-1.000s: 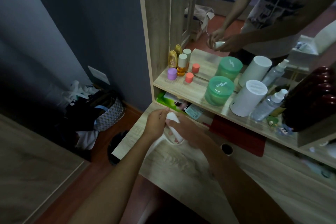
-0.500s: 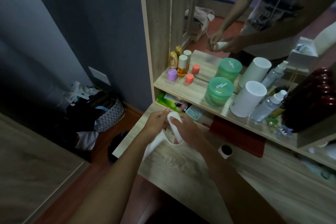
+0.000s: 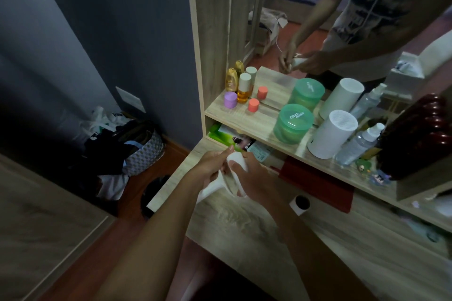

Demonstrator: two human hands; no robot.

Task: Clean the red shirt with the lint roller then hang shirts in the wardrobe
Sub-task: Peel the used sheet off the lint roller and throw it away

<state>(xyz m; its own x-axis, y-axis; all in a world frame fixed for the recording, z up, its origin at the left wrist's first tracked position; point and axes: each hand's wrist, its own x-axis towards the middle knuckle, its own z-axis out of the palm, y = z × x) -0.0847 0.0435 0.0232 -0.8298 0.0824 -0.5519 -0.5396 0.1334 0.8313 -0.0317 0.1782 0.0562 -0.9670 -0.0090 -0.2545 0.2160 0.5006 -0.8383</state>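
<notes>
I hold a white lint roller (image 3: pixel 234 162) with both hands just above the left end of the wooden dressing table (image 3: pixel 244 222). My left hand (image 3: pixel 209 166) grips the handle side, whose white handle (image 3: pixel 210 189) sticks out down and left. My right hand (image 3: pixel 252 179) is wrapped around the roller end. The mirror (image 3: pixel 305 19) shows the same two hands on the roller. No red shirt or wardrobe is in view.
The shelf (image 3: pixel 247 121) holds small bottles (image 3: pixel 243 91), a green jar (image 3: pixel 293 123), a white cylinder (image 3: pixel 331 137) and spray bottles (image 3: pixel 358 145). A red folder (image 3: pixel 318 182) and a small black-holed white cup (image 3: pixel 301 203) lie on the table. A bag of clothes (image 3: pixel 132 151) sits on the floor at left.
Both hands have lifted the lint roller a little and moved it toward the shelf; the handle now sticks out farther below my left hand.
</notes>
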